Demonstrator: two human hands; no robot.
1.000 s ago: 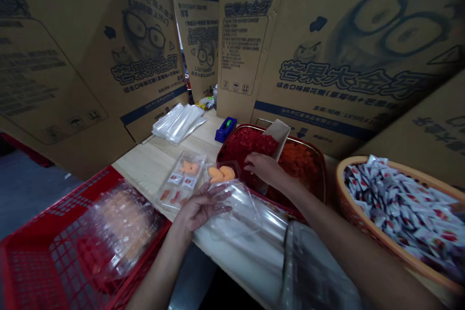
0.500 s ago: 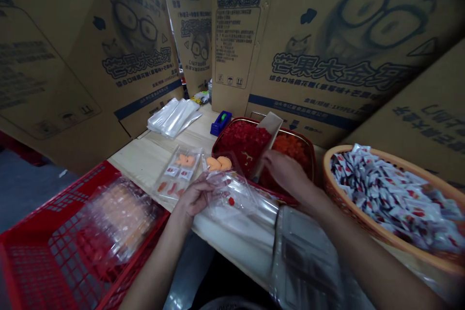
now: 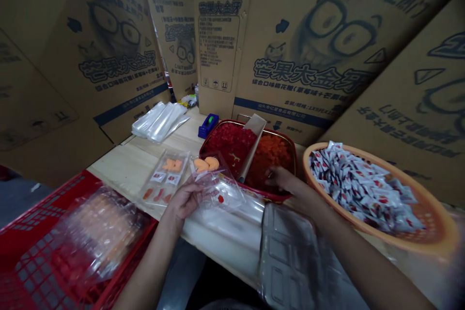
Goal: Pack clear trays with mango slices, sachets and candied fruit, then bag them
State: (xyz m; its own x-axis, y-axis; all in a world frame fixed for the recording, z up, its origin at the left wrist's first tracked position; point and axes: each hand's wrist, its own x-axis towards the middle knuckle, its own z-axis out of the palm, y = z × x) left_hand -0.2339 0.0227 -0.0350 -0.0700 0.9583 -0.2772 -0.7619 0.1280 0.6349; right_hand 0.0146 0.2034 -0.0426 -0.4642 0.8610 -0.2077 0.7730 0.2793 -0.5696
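Observation:
My left hand (image 3: pixel 183 198) holds a clear plastic pack (image 3: pixel 218 189) at the table's front edge. Two orange shaped pieces (image 3: pixel 206 164) and one small red piece (image 3: pixel 220 198) lie inside it. My right hand (image 3: pixel 283 181) reaches into a red-rimmed tray (image 3: pixel 247 126), its fingers just over the orange diced pieces (image 3: pixel 271 155). A cardboard divider (image 3: pixel 252 140) separates these from the red diced pieces (image 3: pixel 228 143). Whether my right fingers hold a piece is hidden. Another filled clear pack (image 3: pixel 163 177) lies flat left of my left hand.
A red crate (image 3: pixel 22 252) of stacked filled packs stands at the lower left. An orange basket (image 3: pixel 363 223) of several small sachets is on the right. Clear bags (image 3: pixel 160 121), a blue tape dispenser (image 3: pixel 208 125) and clear moulded trays (image 3: pixel 286 256) surround the wooden table (image 3: pixel 123 169).
My right hand has moved from beside the divider down over the orange dice. A small red piece has appeared in the clear pack. The whole view has swung to the left.

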